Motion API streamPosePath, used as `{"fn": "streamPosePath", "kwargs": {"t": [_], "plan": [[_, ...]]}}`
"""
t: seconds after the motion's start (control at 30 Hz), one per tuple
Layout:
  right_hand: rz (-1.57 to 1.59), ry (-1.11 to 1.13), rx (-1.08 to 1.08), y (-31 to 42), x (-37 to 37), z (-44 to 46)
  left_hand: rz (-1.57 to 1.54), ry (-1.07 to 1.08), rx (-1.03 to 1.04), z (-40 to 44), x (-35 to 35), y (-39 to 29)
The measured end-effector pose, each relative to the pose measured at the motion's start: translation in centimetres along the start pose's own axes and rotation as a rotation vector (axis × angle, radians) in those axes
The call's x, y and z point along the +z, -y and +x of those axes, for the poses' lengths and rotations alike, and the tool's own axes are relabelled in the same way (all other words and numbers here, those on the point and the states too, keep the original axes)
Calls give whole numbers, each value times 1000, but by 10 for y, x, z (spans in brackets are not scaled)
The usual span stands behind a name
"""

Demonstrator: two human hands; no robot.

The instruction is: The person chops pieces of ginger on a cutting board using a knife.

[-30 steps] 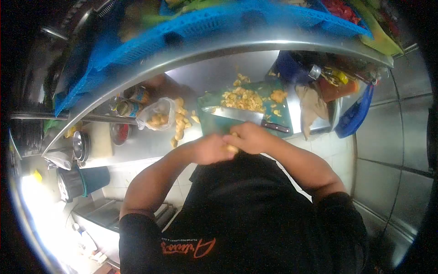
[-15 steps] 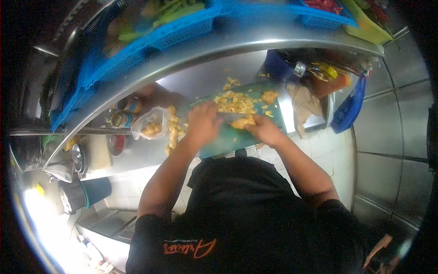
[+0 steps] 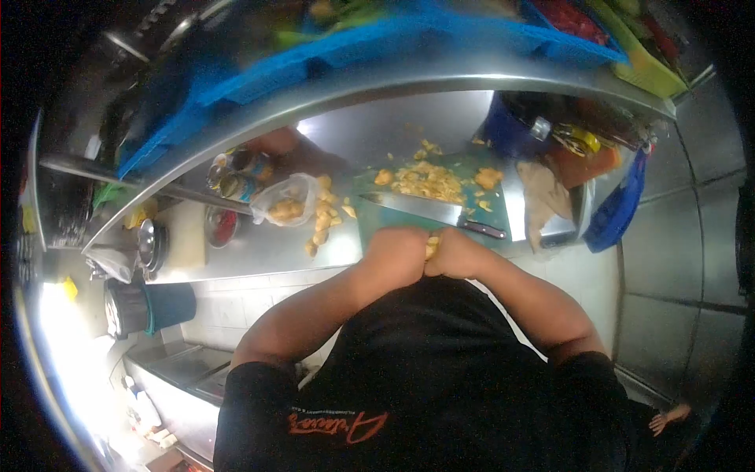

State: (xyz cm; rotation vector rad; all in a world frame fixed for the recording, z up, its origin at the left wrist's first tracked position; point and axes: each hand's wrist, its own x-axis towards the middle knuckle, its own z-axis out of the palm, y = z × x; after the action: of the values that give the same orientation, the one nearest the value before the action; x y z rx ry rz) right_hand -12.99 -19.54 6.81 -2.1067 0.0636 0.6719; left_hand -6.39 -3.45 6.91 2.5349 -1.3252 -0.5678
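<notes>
Both hands close to the body, at the near edge of the green cutting board [image 3: 381, 224]. Left hand [image 3: 401, 256] and right hand [image 3: 456, 253] curled into loose fists, knuckles up, brought together. Pale yellow knobbly piece [image 3: 432, 245] gripped between them, its top showing in the gap; exact finger placement hidden.

Just beyond the hands, on the board: knife [image 3: 429, 208] lying flat, untouched, blade toward the left, dark handle toward the right. Past the blade, a heap of chopped yellow bits [image 3: 429, 181], some scattered toward the far edge. Larger uncut lump [image 3: 488, 178] right of the heap, smaller lump [image 3: 384, 177] left of it.

Left of the board, on the metal surface [image 3: 271, 244]: a row of knobbly pieces [image 3: 322, 220], then a clear plastic bag [image 3: 286, 200] holding more. Jars [image 3: 237, 185] behind the bag. Farther left, metal bowl with red contents [image 3: 222, 226].

Right of the board: crumpled brown paper or cloth [image 3: 541, 200], then a blue bag [image 3: 621, 200] hanging.

Blue baskets [image 3: 330, 59] on the shelf above. Another person's hand [image 3: 669, 419] at lower right, well apart, fingers spread.
</notes>
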Motion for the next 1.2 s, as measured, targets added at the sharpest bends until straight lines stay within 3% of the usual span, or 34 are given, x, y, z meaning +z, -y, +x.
{"fn": "streamPosePath", "kwargs": {"t": [0.2, 0.5, 0.67, 0.73, 0.77, 0.83, 1.03, 1.2], "plan": [[319, 10, -103, -25, 25, 1, -44, 56, -33, -20, -12, -7], [119, 14, -335, -17, 32, 10, -95, 51, -111, -38, 6, 8], [138, -37, -152, -1, 27, 20, -67, 57, -129, -35, -13, 16], [130, -57, -63, 8, 26, 21, 71, -82, -42, -34, -5, 10], [93, -82, -159, 4, 31, 25, 139, -153, 4, -33, -2, 8], [14, -141, -351, -6, 41, 34, 118, -79, 11, -25, 3, 9], [-85, 66, 67, 0, 15, 24, 13, 54, -38, -7, 13, 3], [28, 18, -22, -13, 23, 14, -67, 67, -66, -5, 22, 7]]}}
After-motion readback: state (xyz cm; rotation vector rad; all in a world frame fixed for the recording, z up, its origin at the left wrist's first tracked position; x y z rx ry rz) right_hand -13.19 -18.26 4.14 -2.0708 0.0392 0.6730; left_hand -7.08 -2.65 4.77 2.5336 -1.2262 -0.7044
